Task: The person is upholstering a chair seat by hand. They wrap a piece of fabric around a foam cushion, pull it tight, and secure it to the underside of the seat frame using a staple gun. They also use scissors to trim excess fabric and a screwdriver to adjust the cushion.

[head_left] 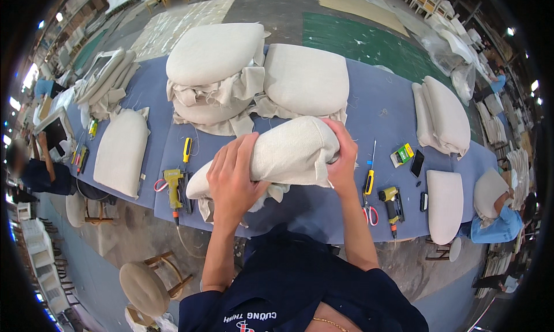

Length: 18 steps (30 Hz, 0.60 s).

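Observation:
A cream fabric-covered seat cushion (pixel 291 150) is held up and tilted over the blue-grey table (pixel 288 211), close in front of me. My left hand (pixel 234 169) grips its left part, thumb beneath and fingers over the top. At its right end, my right hand (pixel 344 156) is wrapped round the edge, where the cloth bunches and hangs loose. More loose cloth shows under the cushion, though its underside is mostly hidden. Beyond it lie a stack of similar cushions (pixel 214 55) with ruffled fabric edges and a single cushion (pixel 307 81) to the right.
Left of me lie a staple gun (pixel 173 185) and a yellow screwdriver (pixel 187 150). To the right are another staple gun (pixel 391 202), a screwdriver (pixel 369 182), scissors (pixel 370 213), a green box (pixel 402 155) and a phone (pixel 417 163). Co-workers (pixel 497 222) stand at both table ends.

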Tool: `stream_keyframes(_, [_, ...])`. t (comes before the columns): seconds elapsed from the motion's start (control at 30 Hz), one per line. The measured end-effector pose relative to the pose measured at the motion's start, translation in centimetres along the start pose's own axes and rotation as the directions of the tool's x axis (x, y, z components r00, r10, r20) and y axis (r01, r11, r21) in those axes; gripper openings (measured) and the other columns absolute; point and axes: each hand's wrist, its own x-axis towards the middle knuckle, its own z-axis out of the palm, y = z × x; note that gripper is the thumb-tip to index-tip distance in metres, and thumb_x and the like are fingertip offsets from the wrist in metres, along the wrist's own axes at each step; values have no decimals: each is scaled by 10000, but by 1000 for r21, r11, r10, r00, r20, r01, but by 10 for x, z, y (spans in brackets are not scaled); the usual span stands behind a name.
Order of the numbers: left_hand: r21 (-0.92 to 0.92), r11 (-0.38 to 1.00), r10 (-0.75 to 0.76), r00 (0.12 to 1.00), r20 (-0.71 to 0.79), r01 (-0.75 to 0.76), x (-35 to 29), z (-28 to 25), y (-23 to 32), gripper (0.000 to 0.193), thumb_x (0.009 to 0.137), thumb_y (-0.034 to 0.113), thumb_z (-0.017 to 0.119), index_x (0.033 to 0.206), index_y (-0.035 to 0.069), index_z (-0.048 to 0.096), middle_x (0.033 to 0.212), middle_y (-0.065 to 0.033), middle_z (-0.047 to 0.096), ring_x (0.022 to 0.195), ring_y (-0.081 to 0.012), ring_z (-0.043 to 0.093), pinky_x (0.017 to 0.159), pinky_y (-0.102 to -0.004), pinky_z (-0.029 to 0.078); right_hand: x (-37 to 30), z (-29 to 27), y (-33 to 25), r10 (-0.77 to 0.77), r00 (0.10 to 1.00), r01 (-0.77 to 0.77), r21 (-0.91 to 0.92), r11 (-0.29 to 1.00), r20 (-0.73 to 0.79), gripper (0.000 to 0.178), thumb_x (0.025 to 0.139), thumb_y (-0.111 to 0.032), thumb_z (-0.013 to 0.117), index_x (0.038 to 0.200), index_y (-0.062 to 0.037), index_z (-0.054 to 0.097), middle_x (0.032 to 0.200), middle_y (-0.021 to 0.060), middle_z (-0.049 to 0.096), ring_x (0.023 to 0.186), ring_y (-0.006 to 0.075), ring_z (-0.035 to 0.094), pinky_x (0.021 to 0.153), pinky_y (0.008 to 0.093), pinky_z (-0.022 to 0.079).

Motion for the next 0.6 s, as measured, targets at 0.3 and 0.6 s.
stream_keyframes(0.3, [-10,1000,-3,998,-65,3,-17,-11,-3,685,525,118,789,1186,29,632,1083,-156,694,970,-373,676,860,-436,529,-11,7,-7,-139,990,138,-49,989,-15,691,493,-208,830,1130,2,660,1074,157,704,985,349,679,879,411,522])
stream_keyframes(0.6, [-595,680,-145,874,463,428,-7,-82,-5,1069,603,560,886,1399,-35,494,1340,-173,556,1235,-299,565,1050,-399,429,-19,21,-35,-226,974,223,-151,963,-3,725,505,-354,864,1143,-66,676,1126,123,692,984,320,676,859,435,534])
